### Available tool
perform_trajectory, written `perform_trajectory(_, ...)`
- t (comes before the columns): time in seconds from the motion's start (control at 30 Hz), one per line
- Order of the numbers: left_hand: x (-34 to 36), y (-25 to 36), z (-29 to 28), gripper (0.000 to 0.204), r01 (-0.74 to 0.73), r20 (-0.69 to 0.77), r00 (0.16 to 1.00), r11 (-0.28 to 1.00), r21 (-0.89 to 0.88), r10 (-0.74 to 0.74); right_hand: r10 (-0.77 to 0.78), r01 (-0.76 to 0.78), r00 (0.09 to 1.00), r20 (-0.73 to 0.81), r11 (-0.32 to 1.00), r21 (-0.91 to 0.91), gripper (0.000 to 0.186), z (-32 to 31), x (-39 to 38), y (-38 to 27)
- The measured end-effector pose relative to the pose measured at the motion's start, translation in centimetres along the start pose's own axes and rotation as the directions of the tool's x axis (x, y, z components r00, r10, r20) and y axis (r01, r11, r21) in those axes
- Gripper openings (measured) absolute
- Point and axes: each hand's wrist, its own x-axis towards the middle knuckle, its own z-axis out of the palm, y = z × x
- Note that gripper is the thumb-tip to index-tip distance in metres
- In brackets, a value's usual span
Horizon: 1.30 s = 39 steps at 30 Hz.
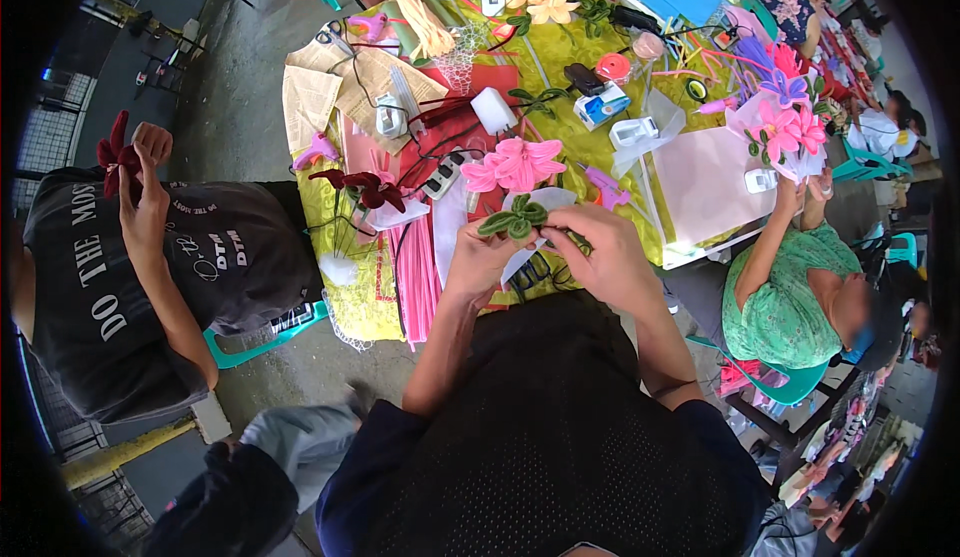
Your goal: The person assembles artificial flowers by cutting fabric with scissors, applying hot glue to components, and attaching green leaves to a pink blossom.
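A fuzzy green piece (520,215) shaped like a cluster of looped leaves is held between my hands over the table's near edge. My left hand (482,255) has its fingers closed on the lower left of it. My right hand (590,252) pinches it from the right, fingers curled; the exact grip is partly hidden. Just beyond lie pink fuzzy flowers (515,165) and white paper. A purple glue gun (605,185) sits to the right, pink stems (418,287) to the left, near a black-and-white power strip (445,175).
The yellow-covered table (350,302) holds papers, flowers, cords and tools. A co-worker in black (160,287) at left holds a dark red flower. A person in green (780,307) at right holds a wrapped bouquet (785,117). A person's legs (300,437) are behind me at lower left.
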Motion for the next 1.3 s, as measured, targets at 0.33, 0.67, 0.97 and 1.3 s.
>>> perform_trajectory(0.33, -0.2, 0.0, 0.5, 0.013, 0.003, 0.007, 1.000, 0.996, 0.092, -0.004, 0.265, -0.295, 0.955, 0.132, 0.886, 0.358, 0.011, 0.5, -0.6, 2.0)
perform_trajectory(0.67, -0.7, 0.3, 1.2, 0.013, -0.014, -0.010, 1.000, 0.996, 0.093, 0.015, 0.370, -0.461, 0.887, 0.277, 0.762, 0.455, 0.012, -0.1, -0.8, 2.6)
perform_trajectory(0.97, -1.1, 0.1, 2.8, 0.015, 0.052, -0.199, 0.978, 0.997, -0.054, -0.062, 0.237, -0.238, 0.971, 0.029, 0.957, 0.167, 0.013, 0.8, -1.5, 1.0)
perform_trajectory(1.3, -0.9, -0.6, 3.0, 0.014, 0.041, -0.264, 0.962, 0.992, -0.117, -0.071, 0.100, -0.109, 0.992, -0.074, 0.985, -0.137, 0.014, 1.1, -1.8, -0.5)
